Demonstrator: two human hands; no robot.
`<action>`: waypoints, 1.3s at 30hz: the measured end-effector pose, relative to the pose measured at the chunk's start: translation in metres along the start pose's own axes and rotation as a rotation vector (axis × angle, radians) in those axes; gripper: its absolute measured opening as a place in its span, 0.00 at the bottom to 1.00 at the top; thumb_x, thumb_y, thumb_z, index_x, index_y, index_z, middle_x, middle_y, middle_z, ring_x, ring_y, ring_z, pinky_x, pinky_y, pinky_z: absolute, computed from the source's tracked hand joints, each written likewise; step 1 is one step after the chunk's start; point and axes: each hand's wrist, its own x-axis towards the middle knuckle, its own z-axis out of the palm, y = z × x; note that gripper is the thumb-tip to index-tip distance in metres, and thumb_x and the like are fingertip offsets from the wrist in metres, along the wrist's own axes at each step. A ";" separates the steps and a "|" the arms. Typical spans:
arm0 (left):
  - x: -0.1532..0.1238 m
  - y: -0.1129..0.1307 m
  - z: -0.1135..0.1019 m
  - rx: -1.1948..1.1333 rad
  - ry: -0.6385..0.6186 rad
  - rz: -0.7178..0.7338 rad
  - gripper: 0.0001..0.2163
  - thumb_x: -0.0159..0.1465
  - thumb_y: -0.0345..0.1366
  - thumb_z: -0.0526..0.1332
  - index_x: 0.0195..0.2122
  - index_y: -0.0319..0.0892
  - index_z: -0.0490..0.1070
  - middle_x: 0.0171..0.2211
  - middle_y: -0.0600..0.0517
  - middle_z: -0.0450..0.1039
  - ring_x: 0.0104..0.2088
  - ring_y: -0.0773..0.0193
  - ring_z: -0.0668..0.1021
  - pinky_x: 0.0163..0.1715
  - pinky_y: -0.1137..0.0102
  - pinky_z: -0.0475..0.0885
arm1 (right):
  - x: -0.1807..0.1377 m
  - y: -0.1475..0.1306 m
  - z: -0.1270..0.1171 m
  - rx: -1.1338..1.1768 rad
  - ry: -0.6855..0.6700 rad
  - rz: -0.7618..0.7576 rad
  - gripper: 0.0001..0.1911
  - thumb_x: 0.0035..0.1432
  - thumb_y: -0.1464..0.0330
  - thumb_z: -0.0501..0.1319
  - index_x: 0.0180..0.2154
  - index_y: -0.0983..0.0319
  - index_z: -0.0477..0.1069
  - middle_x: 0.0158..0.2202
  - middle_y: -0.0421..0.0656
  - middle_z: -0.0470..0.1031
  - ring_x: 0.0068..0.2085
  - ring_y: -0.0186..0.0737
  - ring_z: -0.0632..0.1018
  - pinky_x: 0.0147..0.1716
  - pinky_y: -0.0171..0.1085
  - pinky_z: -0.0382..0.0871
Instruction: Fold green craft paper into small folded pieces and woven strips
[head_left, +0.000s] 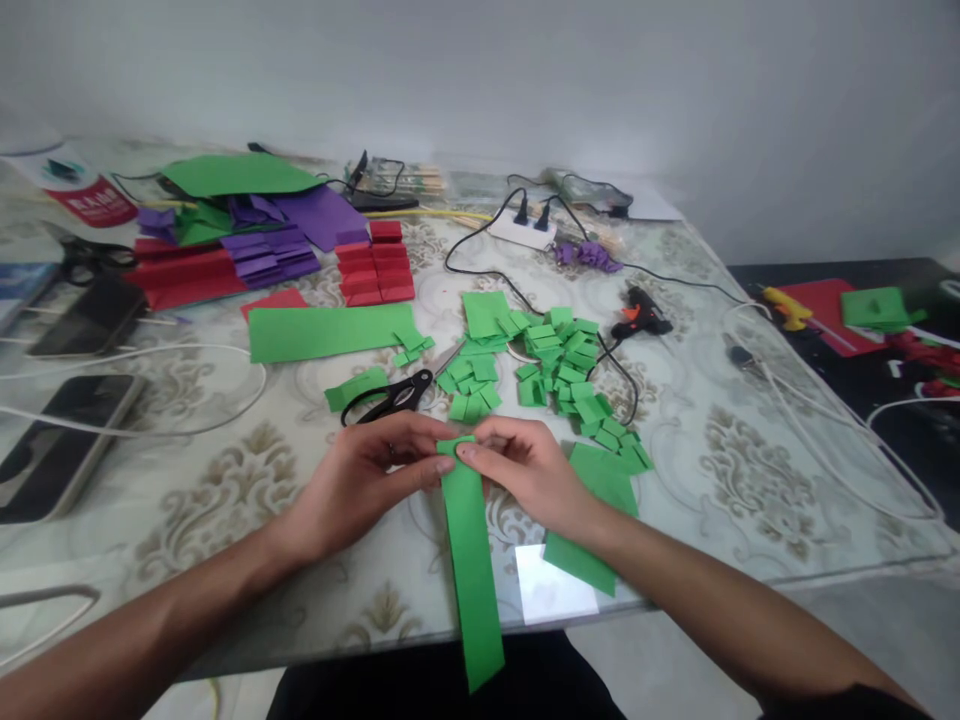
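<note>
A long green paper strip [474, 570] hangs from my fingers over the table's front edge. My left hand [379, 465] pinches its top left corner, and my right hand [525, 465] grips the top right corner, thumb on the face of the paper. The top end looks folded, though my fingers partly cover it. Just beyond my hands lie black-handled scissors [390, 395] and a pile of small folded green paper pieces [566, 360]. A wider green sheet [592, 500] sits partly under my right forearm. Another green strip [330, 333] lies flat beyond the scissors.
Red folded paper [375, 265] and purple paper [274, 255] lie at the back left. Two phones [64, 440] and white cables are on the left. A power strip [523, 230], a black glue gun [641, 315] and its cord stand to the right. A cup [86, 190] is far left.
</note>
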 end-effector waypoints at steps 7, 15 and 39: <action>-0.001 -0.001 0.003 -0.024 -0.035 -0.042 0.11 0.68 0.39 0.70 0.50 0.45 0.83 0.36 0.51 0.84 0.35 0.63 0.83 0.36 0.72 0.78 | 0.000 -0.001 0.002 -0.013 0.009 -0.026 0.22 0.56 0.50 0.72 0.31 0.63 0.76 0.20 0.35 0.69 0.22 0.30 0.69 0.22 0.31 0.59; 0.000 0.000 0.004 -0.020 -0.020 -0.056 0.12 0.67 0.40 0.70 0.49 0.43 0.83 0.36 0.49 0.84 0.35 0.61 0.83 0.35 0.70 0.78 | 0.000 0.002 0.001 -0.035 0.023 0.006 0.22 0.56 0.49 0.72 0.30 0.62 0.75 0.20 0.35 0.68 0.22 0.31 0.68 0.21 0.32 0.57; 0.004 -0.005 -0.008 0.026 -0.016 0.112 0.07 0.60 0.35 0.77 0.39 0.44 0.87 0.36 0.49 0.87 0.36 0.59 0.86 0.37 0.72 0.81 | 0.000 0.000 -0.003 0.067 -0.066 0.032 0.20 0.53 0.52 0.75 0.30 0.63 0.78 0.24 0.36 0.70 0.26 0.31 0.65 0.26 0.34 0.55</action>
